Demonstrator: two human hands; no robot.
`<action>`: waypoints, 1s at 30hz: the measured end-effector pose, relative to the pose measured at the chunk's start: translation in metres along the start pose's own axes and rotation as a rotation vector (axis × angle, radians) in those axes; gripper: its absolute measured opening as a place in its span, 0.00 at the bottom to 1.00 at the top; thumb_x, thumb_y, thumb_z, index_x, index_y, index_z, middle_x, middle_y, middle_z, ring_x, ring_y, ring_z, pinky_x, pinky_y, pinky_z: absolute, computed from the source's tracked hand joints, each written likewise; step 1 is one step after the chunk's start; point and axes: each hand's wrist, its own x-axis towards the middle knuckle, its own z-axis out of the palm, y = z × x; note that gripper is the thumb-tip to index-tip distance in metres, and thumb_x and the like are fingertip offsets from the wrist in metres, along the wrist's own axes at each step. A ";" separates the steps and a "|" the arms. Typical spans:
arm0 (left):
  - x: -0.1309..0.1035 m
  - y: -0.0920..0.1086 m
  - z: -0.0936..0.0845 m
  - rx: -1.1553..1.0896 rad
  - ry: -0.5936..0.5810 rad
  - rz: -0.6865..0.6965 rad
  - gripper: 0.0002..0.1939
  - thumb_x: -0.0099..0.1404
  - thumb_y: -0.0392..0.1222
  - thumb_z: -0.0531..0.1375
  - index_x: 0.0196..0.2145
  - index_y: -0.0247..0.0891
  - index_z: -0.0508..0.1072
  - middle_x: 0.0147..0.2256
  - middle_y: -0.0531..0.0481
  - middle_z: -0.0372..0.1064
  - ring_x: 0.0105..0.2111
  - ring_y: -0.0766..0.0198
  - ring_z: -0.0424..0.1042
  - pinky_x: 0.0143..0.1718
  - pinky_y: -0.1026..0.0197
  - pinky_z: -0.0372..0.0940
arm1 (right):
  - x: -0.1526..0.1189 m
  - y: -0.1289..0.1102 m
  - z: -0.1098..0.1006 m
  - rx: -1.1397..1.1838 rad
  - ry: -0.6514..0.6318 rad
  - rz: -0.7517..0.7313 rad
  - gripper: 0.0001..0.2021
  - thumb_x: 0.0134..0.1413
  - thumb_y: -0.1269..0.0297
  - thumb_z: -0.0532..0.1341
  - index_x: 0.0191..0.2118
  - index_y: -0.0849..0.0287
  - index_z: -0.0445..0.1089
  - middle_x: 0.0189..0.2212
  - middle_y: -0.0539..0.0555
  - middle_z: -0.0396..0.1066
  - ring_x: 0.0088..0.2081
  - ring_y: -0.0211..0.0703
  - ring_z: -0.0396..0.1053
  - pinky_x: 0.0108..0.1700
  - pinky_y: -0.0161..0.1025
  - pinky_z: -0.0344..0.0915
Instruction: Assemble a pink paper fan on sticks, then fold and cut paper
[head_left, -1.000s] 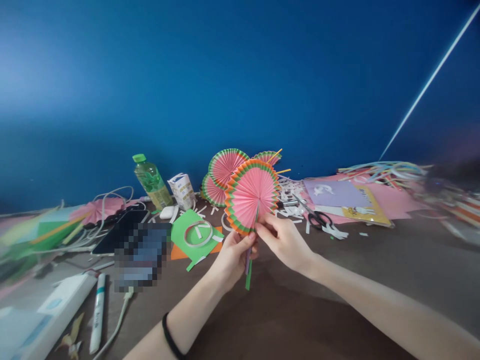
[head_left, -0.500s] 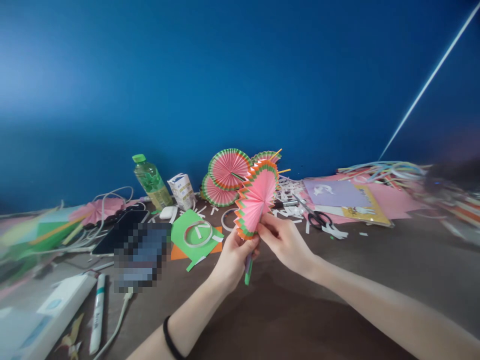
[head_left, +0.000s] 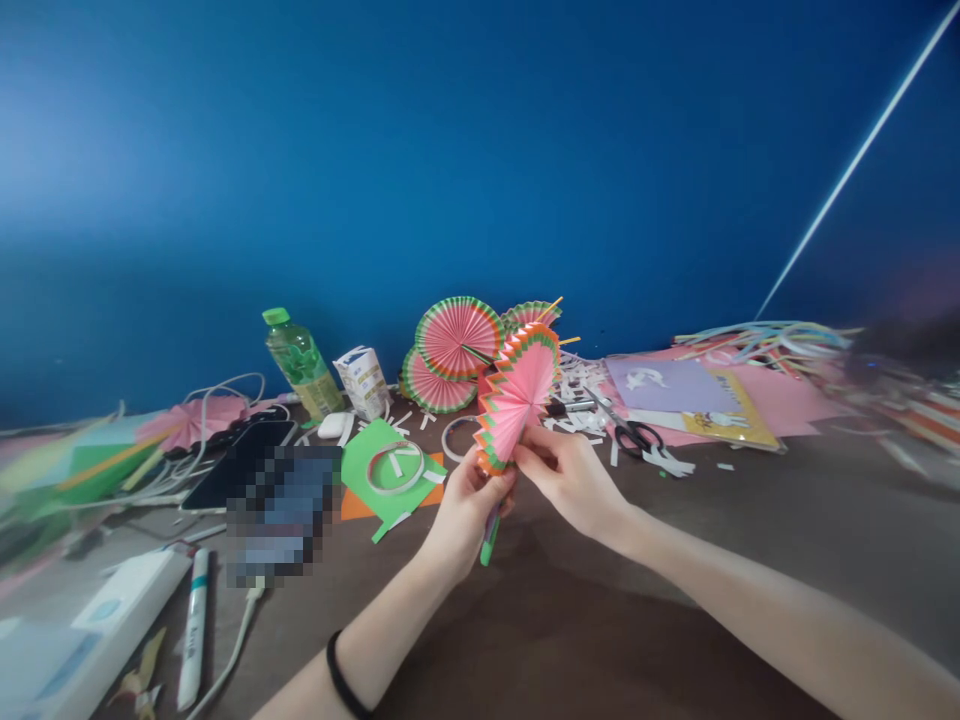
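A pleated pink paper fan (head_left: 523, 385) with an orange and green zigzag edge is held up above the table's middle. My left hand (head_left: 469, 505) is closed around its lower end, and a green-tipped handle (head_left: 489, 540) sticks out below the fingers. Pinched at the fan's lower right edge are the fingertips of my right hand (head_left: 574, 482). Just behind stand round pleated fans (head_left: 459, 338) in pink with green rims, partly hidden by the held one.
Left of the hands lie green paper (head_left: 381, 445) with a tape ring (head_left: 395, 488), a bottle (head_left: 304, 368), a small box (head_left: 362, 382), a phone (head_left: 289, 510) and a marker (head_left: 193, 630). Scissors (head_left: 637, 438), paper scraps and a purple sheet (head_left: 660, 385) lie right.
The held fan has turned slightly and its face has shifted a little to the right. Its handle's green tip has swung slightly left. Both hands keep their hold.
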 end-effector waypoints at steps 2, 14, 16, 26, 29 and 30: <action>0.000 -0.002 0.000 0.041 0.007 0.044 0.17 0.47 0.46 0.68 0.28 0.35 0.65 0.21 0.58 0.57 0.19 0.75 0.56 0.18 0.71 0.54 | 0.000 0.000 0.000 0.041 0.009 0.002 0.10 0.54 0.63 0.54 0.25 0.58 0.68 0.18 0.49 0.66 0.22 0.37 0.62 0.24 0.32 0.54; -0.001 -0.001 0.001 0.171 0.050 0.099 0.15 0.50 0.44 0.65 0.27 0.37 0.61 0.20 0.59 0.57 0.18 0.75 0.56 0.18 0.71 0.56 | 0.002 0.002 -0.001 0.229 0.089 0.064 0.06 0.52 0.62 0.57 0.32 0.59 0.67 0.23 0.49 0.69 0.24 0.37 0.64 0.25 0.33 0.57; -0.001 -0.002 0.001 0.187 0.052 0.098 0.15 0.50 0.45 0.64 0.26 0.37 0.61 0.20 0.59 0.57 0.17 0.75 0.57 0.18 0.71 0.56 | 0.001 0.002 0.000 0.307 0.079 0.063 0.06 0.52 0.62 0.57 0.31 0.59 0.65 0.23 0.49 0.68 0.23 0.36 0.64 0.25 0.33 0.58; -0.002 -0.010 0.000 0.366 0.084 0.190 0.08 0.56 0.42 0.61 0.31 0.37 0.65 0.22 0.57 0.62 0.20 0.72 0.61 0.21 0.69 0.58 | 0.002 0.000 -0.003 0.398 0.064 0.059 0.06 0.52 0.65 0.57 0.28 0.60 0.61 0.22 0.48 0.66 0.23 0.34 0.64 0.24 0.31 0.58; -0.001 -0.011 -0.002 0.357 0.077 0.189 0.09 0.56 0.41 0.61 0.34 0.36 0.66 0.22 0.57 0.61 0.20 0.72 0.60 0.20 0.69 0.57 | 0.004 0.002 -0.003 0.378 0.055 0.075 0.07 0.52 0.65 0.57 0.26 0.59 0.60 0.16 0.44 0.59 0.18 0.30 0.56 0.20 0.30 0.50; 0.000 -0.011 -0.003 0.335 0.072 0.170 0.10 0.56 0.42 0.61 0.34 0.36 0.66 0.22 0.56 0.61 0.19 0.72 0.60 0.20 0.69 0.57 | 0.005 0.002 -0.003 0.372 0.041 0.085 0.07 0.52 0.64 0.56 0.26 0.59 0.61 0.14 0.43 0.56 0.16 0.30 0.54 0.19 0.30 0.48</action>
